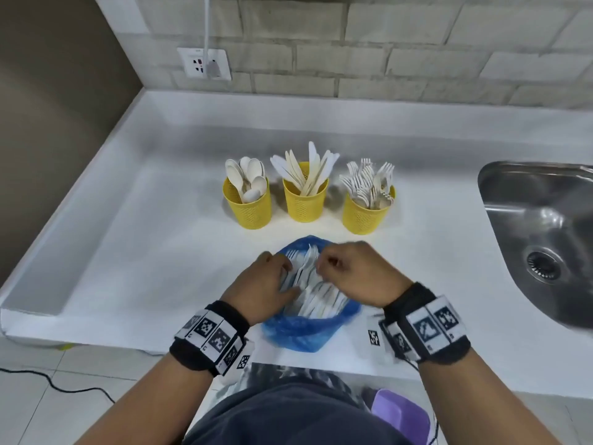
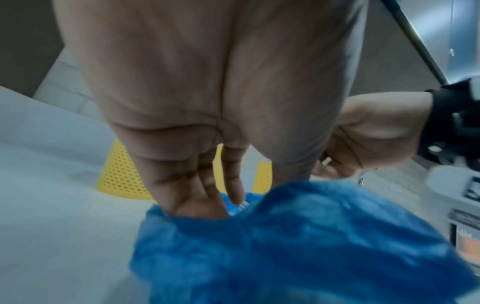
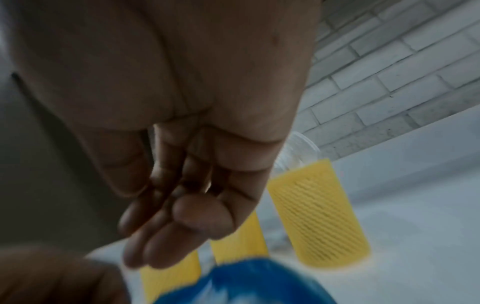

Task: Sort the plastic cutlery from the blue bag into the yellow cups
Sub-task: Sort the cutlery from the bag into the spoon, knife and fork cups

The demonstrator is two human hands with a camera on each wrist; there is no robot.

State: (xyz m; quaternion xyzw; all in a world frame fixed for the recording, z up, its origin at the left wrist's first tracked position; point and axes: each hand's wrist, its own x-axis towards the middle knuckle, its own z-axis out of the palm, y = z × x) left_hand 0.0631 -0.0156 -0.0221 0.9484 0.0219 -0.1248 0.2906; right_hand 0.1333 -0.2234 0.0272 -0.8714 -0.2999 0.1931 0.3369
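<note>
Three yellow mesh cups stand in a row on the white counter: spoons [image 1: 247, 203] at left, knives [image 1: 306, 200] in the middle, forks [image 1: 367, 210] at right. In front of them the blue bag [image 1: 301, 332] lies open with a heap of white cutlery [image 1: 316, 293] inside. My left hand [image 1: 272, 281] reaches into the bag's left side, its fingers [image 2: 230, 185] straight and touching the cutlery. My right hand [image 1: 343, 268] hovers over the heap with curled fingers [image 3: 182, 216]; the blurred right wrist view shows nothing in them. The bag [image 3: 246, 283] is below that hand.
A steel sink [image 1: 545, 220] is set into the counter at right. A wall socket [image 1: 205, 64] with a white plug sits on the brick wall behind. A purple container [image 1: 401, 412] is below the counter's front edge. A black cable [image 1: 64, 387] lies on the floor.
</note>
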